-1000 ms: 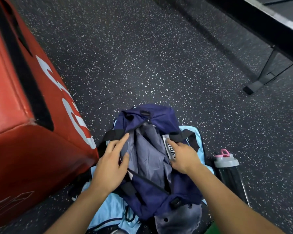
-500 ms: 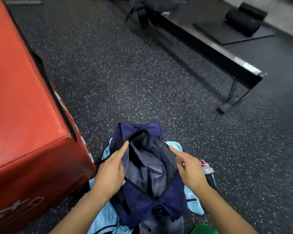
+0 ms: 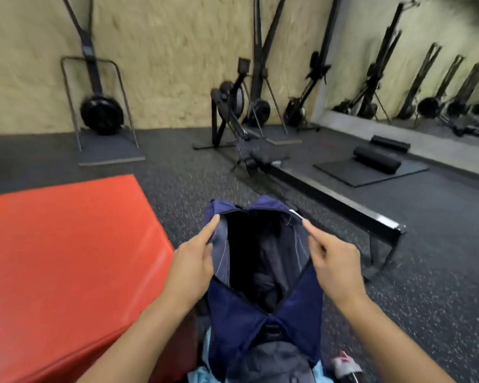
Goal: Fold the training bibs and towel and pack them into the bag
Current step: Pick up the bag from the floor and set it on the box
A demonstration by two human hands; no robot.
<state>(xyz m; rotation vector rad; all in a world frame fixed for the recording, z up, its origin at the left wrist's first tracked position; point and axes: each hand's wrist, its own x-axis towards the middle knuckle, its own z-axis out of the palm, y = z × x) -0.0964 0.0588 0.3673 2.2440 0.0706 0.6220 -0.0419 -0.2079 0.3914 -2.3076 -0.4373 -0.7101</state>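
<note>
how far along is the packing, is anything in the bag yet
Early, it seems. The navy bag is unzipped, and the left hand and right hand each grip a side of its mouth, holding it wide. Inside looks dark; only grey lining shows, and no folded items can be made out. Light blue fabric lies outside, under the bag's near end, so folding and packing appear left.

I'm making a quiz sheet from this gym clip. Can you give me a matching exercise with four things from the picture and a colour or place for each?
Things:
1. bag
2. padded box
3. left hand
4. rolled mat

Descriptions:
A. red, left of the bag
B. black, on the floor by the mirror
C. navy, mouth held open
D. grips the bag's left edge

Pairs: 1-C, 2-A, 3-D, 4-B
</note>
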